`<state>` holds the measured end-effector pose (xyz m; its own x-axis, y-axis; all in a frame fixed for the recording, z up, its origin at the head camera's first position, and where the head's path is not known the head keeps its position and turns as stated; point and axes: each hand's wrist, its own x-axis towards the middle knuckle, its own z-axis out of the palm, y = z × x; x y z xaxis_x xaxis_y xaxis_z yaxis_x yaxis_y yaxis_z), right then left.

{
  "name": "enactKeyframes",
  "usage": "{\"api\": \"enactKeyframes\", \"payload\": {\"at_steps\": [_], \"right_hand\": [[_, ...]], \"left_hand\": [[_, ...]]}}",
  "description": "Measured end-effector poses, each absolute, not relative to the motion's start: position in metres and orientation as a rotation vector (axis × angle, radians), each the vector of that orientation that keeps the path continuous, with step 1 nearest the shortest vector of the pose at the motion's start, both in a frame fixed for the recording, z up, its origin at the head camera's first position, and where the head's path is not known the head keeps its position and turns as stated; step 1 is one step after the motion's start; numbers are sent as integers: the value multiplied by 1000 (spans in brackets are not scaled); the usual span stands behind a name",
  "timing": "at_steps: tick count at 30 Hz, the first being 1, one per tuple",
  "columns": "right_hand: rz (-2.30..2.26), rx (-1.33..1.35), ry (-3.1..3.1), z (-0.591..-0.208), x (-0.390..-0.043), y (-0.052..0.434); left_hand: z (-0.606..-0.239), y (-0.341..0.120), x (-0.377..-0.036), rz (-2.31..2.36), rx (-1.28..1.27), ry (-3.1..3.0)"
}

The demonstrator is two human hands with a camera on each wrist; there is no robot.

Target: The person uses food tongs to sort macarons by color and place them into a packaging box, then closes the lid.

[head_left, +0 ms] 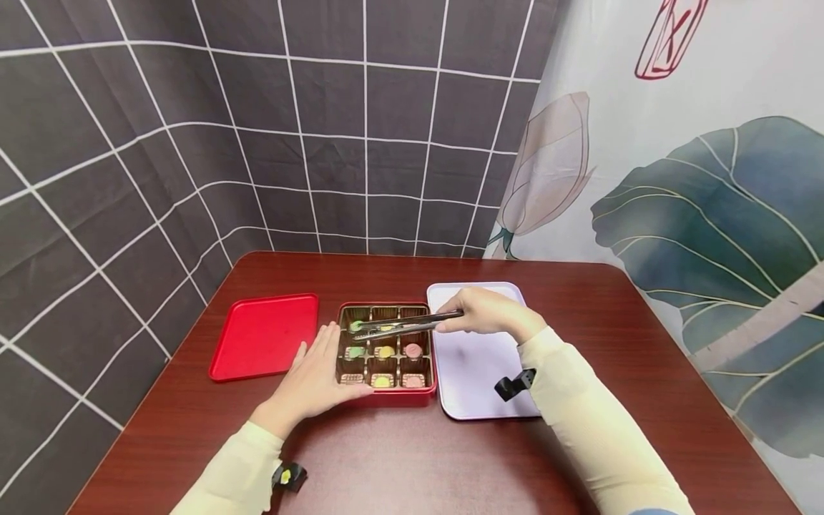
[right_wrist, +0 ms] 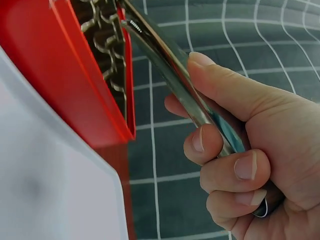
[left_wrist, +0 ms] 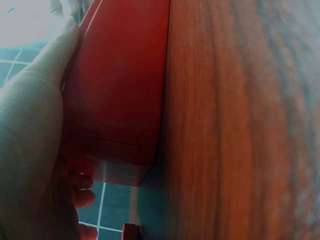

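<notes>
A red box (head_left: pixel 387 398) with brown compartments stands mid-table and holds several small coloured sweets. My left hand (head_left: pixel 317 375) lies flat on the table, its straight fingers against the box's left wall (left_wrist: pixel 120 90) and its thumb along the front. My right hand (head_left: pixel 484 312) grips metal tongs (head_left: pixel 407 325), whose tips reach over the box to a green sweet (head_left: pixel 356 326) in the far left compartment. Whether the tips pinch the sweet is unclear. In the right wrist view, the fingers (right_wrist: pixel 235 165) curl round the tongs (right_wrist: pixel 170 65) above the box rim (right_wrist: pixel 127 90).
A red lid (head_left: pixel 264 336) lies left of the box. A pale lilac tray (head_left: pixel 476 365) lies right of it, under my right forearm. The dark wooden table (head_left: pixel 418 458) stands in a corner with a grid-patterned cloth behind and a leaf-printed curtain at right.
</notes>
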<state>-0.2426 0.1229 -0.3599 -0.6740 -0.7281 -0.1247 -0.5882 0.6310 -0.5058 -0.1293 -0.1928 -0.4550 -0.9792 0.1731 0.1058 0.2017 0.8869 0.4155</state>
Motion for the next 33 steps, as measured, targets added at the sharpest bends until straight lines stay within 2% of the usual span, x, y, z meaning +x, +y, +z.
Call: {"api": "enactKeyframes", "payload": {"at_steps": [12, 20, 33], "right_hand": [[-790, -952, 2662, -375, -237, 204], [-796, -733, 2735, -382, -230, 256], [-751, -519, 2792, -390, -218, 312]], "left_hand": [[-457, -193, -132, -628, -304, -2994], [-455, -193, -131, -633, -303, -3002], [-453, -190, -128, -639, -305, -3008]]}}
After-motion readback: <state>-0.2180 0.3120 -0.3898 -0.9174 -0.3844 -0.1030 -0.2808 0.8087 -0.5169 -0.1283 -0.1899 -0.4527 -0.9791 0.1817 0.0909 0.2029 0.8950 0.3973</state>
